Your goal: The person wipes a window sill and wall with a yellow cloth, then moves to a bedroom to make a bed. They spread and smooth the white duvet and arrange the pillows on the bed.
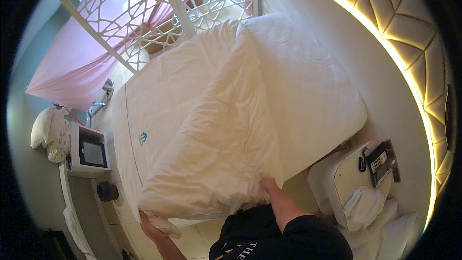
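A white duvet point(216, 144) lies over the bed, its near part folded back in a loose, wrinkled layer. My left hand point(149, 225) grips its near corner at the bottom left, and my right hand point(267, 184) grips its edge close to my body. Part of each hand's fingers is hidden by the cloth. To the right of the fold, the white-sheeted mattress point(314, 90) is bare of the duvet. A thin dark line and a small teal emblem point(143, 138) mark the flat part at the left.
A nightstand point(343, 191) with a telephone point(379, 162) and folded white cloth point(364, 206) stands right, pillows point(400, 231) below it. At left are a microwave point(93, 151), stacked pillows point(43, 128) and a black bin point(107, 191). A white lattice screen point(177, 3) and pink drape point(75, 65) stand beyond.
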Demonstrator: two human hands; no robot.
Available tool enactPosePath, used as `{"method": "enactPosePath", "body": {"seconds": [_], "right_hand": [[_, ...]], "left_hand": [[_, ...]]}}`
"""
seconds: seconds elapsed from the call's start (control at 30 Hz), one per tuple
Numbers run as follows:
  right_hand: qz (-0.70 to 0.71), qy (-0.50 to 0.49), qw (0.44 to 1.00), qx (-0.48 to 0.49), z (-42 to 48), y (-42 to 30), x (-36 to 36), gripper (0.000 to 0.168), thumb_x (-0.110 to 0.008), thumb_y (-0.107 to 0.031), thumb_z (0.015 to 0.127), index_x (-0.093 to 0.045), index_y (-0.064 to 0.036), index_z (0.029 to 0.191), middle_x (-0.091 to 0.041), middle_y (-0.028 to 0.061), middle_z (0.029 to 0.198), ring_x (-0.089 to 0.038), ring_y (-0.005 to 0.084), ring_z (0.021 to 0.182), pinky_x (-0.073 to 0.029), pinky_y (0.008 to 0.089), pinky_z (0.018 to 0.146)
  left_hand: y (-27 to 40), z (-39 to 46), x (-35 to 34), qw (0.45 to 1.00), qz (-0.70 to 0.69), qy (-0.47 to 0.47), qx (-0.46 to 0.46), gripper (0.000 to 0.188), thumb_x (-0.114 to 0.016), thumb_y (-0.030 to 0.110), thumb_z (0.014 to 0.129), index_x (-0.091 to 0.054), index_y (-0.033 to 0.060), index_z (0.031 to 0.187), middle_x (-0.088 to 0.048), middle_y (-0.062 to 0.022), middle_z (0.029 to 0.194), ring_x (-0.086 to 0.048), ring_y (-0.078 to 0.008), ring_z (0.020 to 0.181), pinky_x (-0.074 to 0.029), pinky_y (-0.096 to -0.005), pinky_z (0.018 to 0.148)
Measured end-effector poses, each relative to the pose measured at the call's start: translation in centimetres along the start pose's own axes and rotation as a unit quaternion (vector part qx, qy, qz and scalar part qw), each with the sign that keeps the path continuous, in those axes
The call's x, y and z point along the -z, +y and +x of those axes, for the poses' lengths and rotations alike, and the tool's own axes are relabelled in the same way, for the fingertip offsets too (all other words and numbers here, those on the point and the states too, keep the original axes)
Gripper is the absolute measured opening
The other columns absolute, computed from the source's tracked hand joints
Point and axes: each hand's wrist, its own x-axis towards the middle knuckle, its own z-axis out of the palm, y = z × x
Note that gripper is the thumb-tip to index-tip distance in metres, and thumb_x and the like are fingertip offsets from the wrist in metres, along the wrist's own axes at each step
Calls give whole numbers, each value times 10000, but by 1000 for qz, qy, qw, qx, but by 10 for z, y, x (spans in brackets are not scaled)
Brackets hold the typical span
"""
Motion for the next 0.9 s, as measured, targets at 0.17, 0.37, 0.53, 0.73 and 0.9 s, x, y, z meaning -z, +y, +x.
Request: {"method": "enactPosePath", "body": {"seconds": [0.17, 0.37, 0.53, 0.73, 0.9], "right_hand": [[-28, 89, 996, -13, -16, -15, -4, 480, -702, -400, 714, -656, -43, 1031, -639, 184, 1031, -603, 325, 987, -475, 383, 874], [36, 174, 966, -186, -122, -93, 24, 881, -724, -521, 672, -403, -49, 1342, -259, 202, 1452, -241, 376, 1326, -247, 470, 1074], [122, 263, 913, -287, -151, -79, 4, 1065, -719, -629, 645, -297, 3, 1392, -184, 214, 1499, -149, 374, 1386, -202, 486, 1099], [367, 140, 896, -209, -107, -18, -73, 923, -697, -601, 713, -374, -12, 1345, -435, 191, 1342, -453, 340, 1174, -438, 454, 919], [621, 29, 754, -212, -92, -46, -132, 604, -661, -546, 781, -552, -50, 1107, -613, 144, 993, -595, 245, 739, -521, 370, 607]], "left_hand": [[-20, 39, 28, 999, -14, -22, 23, 445, -494, 291, 949, -475, -19, 1268, -539, -150, 1222, -534, -299, 1098, -452, -425, 909], [-5, 88, 63, 996, 89, -14, 15, 521, -453, 405, 945, -480, -9, 1261, -532, -150, 1211, -520, -320, 1100, -428, -441, 921], [46, 135, 39, 957, 233, -84, -149, 534, -409, 469, 937, -444, 89, 1311, -484, -159, 1295, -489, -335, 1165, -433, -492, 936], [41, 195, 39, 980, 148, -77, -104, 572, -403, 476, 941, -422, 61, 1333, -467, -158, 1311, -482, -343, 1176, -432, -471, 953], [9, 191, 11, 982, 158, -104, 26, 561, -445, 442, 938, -459, 9, 1295, -525, -152, 1233, -534, -300, 1111, -456, -425, 923]]}}
